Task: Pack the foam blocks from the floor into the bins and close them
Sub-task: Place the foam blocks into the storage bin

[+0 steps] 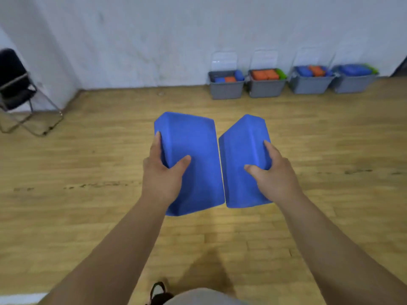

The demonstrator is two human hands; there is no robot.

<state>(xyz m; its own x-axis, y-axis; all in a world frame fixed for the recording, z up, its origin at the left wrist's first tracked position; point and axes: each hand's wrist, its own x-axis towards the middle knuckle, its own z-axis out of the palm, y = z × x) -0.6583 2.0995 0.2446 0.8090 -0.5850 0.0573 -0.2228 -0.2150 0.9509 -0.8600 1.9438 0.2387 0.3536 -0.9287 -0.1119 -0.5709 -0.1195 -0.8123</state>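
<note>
I hold two blue foam blocks in front of me above the wooden floor. My left hand (pixel 161 172) grips the left blue block (pixel 193 150) along its left side, thumb on top. My right hand (pixel 274 175) grips the right blue block (pixel 240 150) along its right side. The two blocks sit side by side, nearly touching. Several grey bins stand against the far wall with clear lids raised: the leftmost bin (pixel 225 90), a second bin (pixel 265 89), a third bin (pixel 308 85) and the rightmost bin (pixel 352 84). They hold blue, orange and green blocks.
A black folding chair (pixel 15 84) stands at the far left by the wall corner. The white wall (pixel 154 40) runs behind the bins. Wooden floor (pixel 88 161) stretches between me and the bins. My sandalled foot (pixel 158 293) shows at the bottom edge.
</note>
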